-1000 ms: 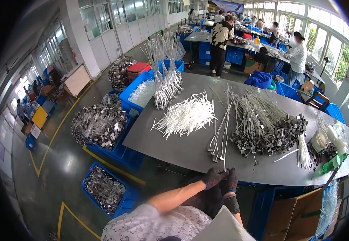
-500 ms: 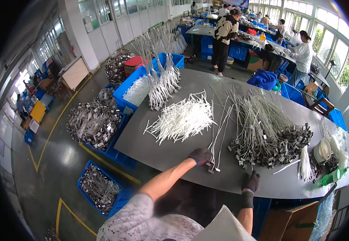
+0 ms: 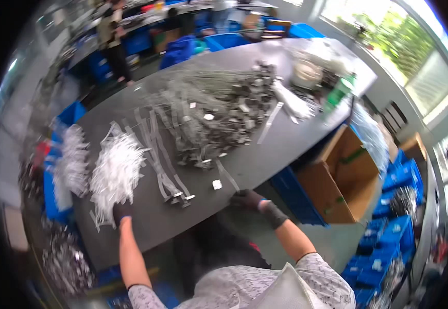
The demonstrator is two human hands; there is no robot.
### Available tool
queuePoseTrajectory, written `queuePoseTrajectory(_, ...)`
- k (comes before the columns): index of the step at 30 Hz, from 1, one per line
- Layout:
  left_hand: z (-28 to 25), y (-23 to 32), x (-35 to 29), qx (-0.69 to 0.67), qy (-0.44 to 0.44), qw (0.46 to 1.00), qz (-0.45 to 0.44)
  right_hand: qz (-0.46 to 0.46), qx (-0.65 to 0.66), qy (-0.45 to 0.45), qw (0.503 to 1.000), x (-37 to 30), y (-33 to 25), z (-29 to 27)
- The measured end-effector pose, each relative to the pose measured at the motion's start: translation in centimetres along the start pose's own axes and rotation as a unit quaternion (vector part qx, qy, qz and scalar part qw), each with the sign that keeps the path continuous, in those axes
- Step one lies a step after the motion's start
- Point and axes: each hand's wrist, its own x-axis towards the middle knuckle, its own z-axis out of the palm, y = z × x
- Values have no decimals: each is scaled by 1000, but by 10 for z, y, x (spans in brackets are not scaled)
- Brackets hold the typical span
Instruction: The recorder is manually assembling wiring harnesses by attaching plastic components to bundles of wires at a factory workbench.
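My left hand [image 3: 122,211], in a dark glove, is at the lower edge of a heap of short white strips [image 3: 116,172]; blur hides its fingers. At the table's near edge, my gloved right hand [image 3: 247,199] is closed on the end of a thin pale cable [image 3: 227,176] that runs toward a large pile. That pile consists of thin cables with dark grey blocky ends [image 3: 234,116]. Between my hands lie a few loose cables [image 3: 158,159] with small metal ends. A small white piece [image 3: 217,184] lies close to my right hand.
The grey table [image 3: 203,201] also carries a white bundle [image 3: 292,103], a round pale container [image 3: 306,73] and a green bottle [image 3: 340,91]. An open cardboard box [image 3: 332,180] stands beyond its near right edge. Blue crates [image 3: 389,252] are at right. A person [image 3: 112,41] stands across the table.
The view has swung to the right. My left hand has gone from the loose cables to the white strip heap. My right hand is now at a cable near the table edge.
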Motion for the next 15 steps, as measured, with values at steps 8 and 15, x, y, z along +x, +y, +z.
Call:
queuePoseTrajectory(8, 5, 63, -25, 102, -44, 991, 69, -73, -209, 251, 942, -78, 83, 4)
queuePoseTrajectory(15, 40, 14, -28, 49, -43, 995, 72, 204, -397, 79, 891, -181, 201, 21)
